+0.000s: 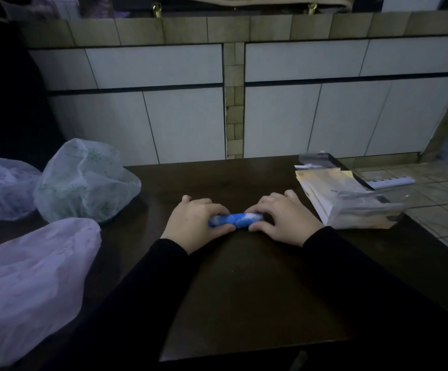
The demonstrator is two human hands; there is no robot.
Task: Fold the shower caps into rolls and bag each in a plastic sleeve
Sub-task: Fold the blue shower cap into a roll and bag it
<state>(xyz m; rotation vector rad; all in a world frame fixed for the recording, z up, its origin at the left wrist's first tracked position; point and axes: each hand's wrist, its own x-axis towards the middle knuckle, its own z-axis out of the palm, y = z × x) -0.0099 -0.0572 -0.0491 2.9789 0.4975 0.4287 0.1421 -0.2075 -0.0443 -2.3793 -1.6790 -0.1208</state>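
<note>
Blue-white shower cap (234, 219), rolled, crosswise

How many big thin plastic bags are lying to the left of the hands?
3: a green-patterned bag nearest the hands, a pale purple bag at the left edge, a pinkish bag closest to the camera. Others may lie out of view.

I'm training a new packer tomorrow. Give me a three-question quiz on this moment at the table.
1. True or false: the blue shower cap is already inside a plastic sleeve.
2. Which hand holds the rolled cap? A) left hand only B) right hand only C) both
3. Fill in: the stack of plastic sleeves lies on the dark table to the person's ____.

Key: 1. False; it is a bare roll on the table, held at each end. 2. C. 3. right.
</note>
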